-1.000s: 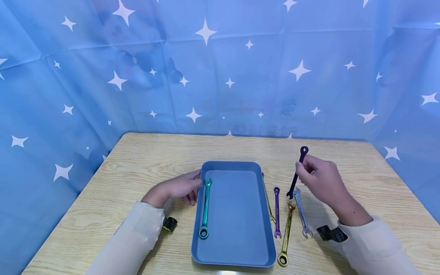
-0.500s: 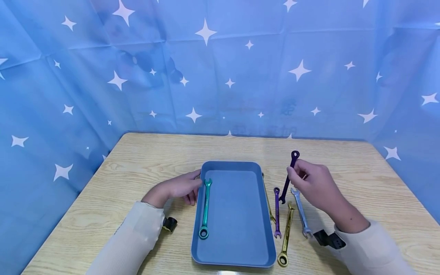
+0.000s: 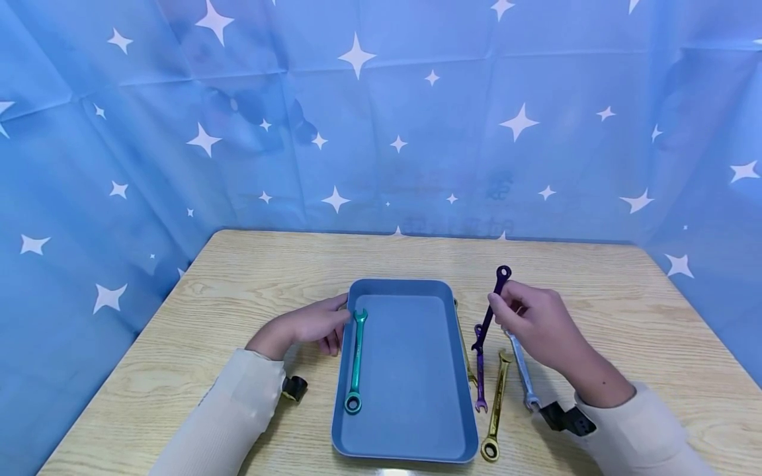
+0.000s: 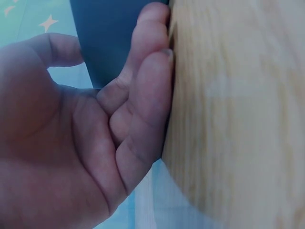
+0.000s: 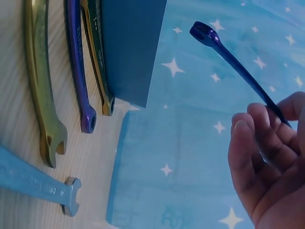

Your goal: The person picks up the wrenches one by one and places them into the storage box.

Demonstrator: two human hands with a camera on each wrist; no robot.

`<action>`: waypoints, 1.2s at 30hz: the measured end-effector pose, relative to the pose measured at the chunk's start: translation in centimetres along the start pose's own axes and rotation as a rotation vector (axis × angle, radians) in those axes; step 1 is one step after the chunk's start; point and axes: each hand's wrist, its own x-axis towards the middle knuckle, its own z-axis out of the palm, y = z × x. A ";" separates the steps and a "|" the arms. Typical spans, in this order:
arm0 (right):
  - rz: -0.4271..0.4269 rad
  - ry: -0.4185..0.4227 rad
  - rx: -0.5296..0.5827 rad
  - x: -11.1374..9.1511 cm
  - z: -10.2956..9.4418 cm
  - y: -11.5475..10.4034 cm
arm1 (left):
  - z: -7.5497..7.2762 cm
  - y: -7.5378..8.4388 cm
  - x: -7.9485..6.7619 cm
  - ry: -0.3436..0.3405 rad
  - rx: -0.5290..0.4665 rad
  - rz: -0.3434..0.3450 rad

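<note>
Pinching a dark purple wrench [image 5: 243, 74] between thumb and fingers, right hand [image 3: 538, 320] hangs over the right side of the table [image 3: 238, 277]. Tool tilted, ring end high and far, open end low and near; in the head view it overlaps the far end of a lighter purple wrench [image 3: 480, 380], but the right wrist view shows it raised, apart from the tools below. Left hand [image 3: 309, 325] holds the left edge of a blue tray [image 3: 411, 370], thumb at the rim, lower fingers curled by the outer wall. Inside the tray, along its left wall: one green wrench [image 3: 356, 363]. Right of the tray, on the wood: a slim gold wrench [image 3: 463, 344] just beside the wall, then the lighter purple one, a thicker gold wrench [image 3: 497, 403] nearer, and a silver wrench [image 3: 520, 360] farthest right, its far end close under the right hand. Blue starred cloth [image 3: 417, 165] behind.
</note>
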 end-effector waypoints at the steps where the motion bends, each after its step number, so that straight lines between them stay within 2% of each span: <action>1: 0.002 -0.005 0.006 0.0 0.0 0.0 | 0.0 0.0 0.0 0.000 0.001 0.000; 13: 0.006 -0.019 0.053 -0.1 0.7 -0.8 | 0.0 0.1 -0.1 0.003 0.001 -0.009; 22: 0.119 -0.191 0.209 -0.2 0.9 -1.7 | 0.0 -0.1 0.0 0.005 0.004 -0.003; 29: 0.178 -0.282 0.347 -0.2 1.0 -1.7 | 0.0 0.0 0.0 0.004 0.001 0.000; 36: 0.237 -0.367 0.428 -0.2 1.1 -2.0 | 0.0 -0.1 0.1 0.002 0.001 0.001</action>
